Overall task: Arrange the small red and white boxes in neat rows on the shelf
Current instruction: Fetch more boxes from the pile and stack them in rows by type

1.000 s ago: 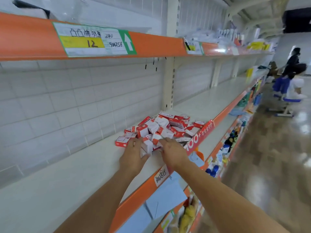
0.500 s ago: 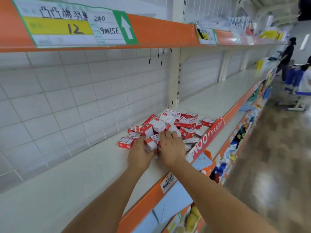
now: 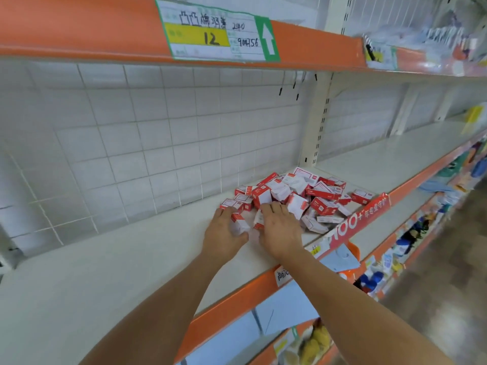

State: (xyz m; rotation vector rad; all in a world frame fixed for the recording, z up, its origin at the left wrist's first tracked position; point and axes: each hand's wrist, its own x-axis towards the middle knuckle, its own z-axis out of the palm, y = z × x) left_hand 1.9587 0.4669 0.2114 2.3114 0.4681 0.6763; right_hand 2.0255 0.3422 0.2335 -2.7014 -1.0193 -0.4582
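A loose pile of small red and white boxes [image 3: 316, 201] lies on the white shelf [image 3: 118, 272], near its front edge and beside the upright post. My left hand [image 3: 224, 233] is at the pile's near left corner, its thumb and fingers curled round one small box [image 3: 239, 223]. Just to its right, my right hand [image 3: 282, 230] lies palm down on the pile's near side, with its fingers curved over another small box [image 3: 257, 221] that shows at its left edge. That hand's thumb is hidden.
A white wire grid [image 3: 158, 143] backs the shelf, and an orange-edged upper shelf with a price label [image 3: 216, 32] hangs overhead. A red paper banner [image 3: 361, 219] sticks out at the front edge by the pile. Lower shelves on the right hold goods.
The camera has moved closer and tilted. Both hands have stayed at the near side of the pile; the left has drawn one box slightly apart from the heap.
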